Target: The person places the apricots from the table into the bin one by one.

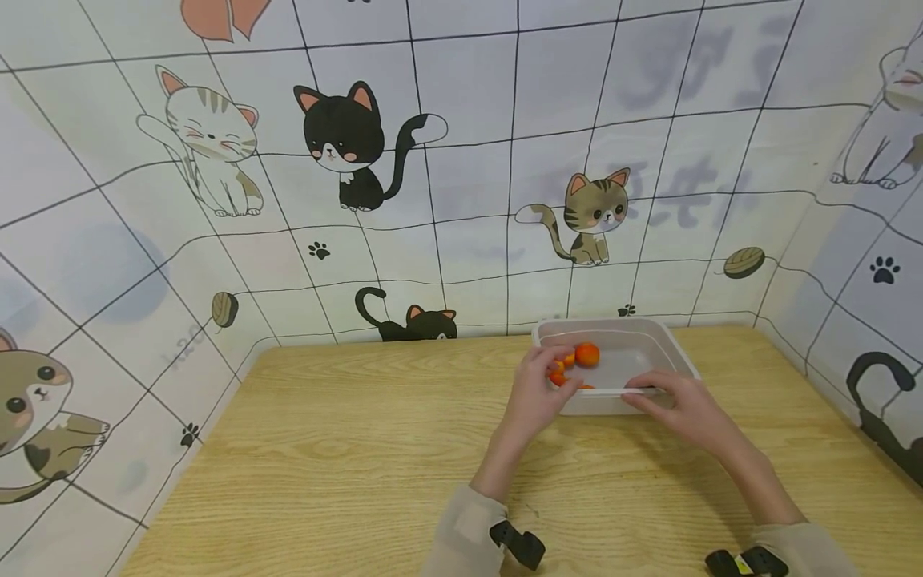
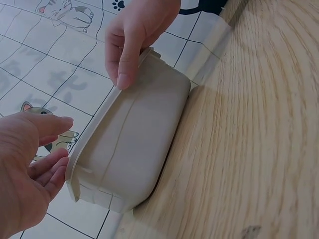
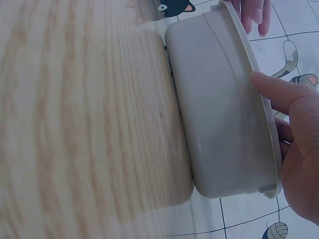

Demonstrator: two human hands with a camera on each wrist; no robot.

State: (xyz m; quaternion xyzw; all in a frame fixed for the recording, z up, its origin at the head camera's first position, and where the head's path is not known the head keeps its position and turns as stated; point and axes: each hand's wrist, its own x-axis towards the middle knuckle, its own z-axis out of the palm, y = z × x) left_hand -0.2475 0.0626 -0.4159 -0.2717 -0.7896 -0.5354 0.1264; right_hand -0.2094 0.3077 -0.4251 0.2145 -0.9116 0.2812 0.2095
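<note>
A light grey plastic bin (image 1: 602,404) stands at the table's back edge, with several small round orange-red fruits (image 1: 587,355) in its left part. My right hand (image 1: 681,407) grips the near rim, its thumb (image 3: 274,89) on the outer side and its fingers over the inside. Above the bin's left end is my left hand (image 1: 535,391), its thumb (image 2: 55,122) apart from loosely bent fingers. Those fingers are by the rim in the left wrist view; whether they touch it I cannot tell. The near wall hides some of the fruits.
The wooden table (image 1: 346,449) spreads to the left and in front of the bin. Behind it rises a wall covering (image 1: 469,176) printed with cats, which also runs along both sides. A black wrist camera (image 1: 517,545) is strapped over the left sleeve.
</note>
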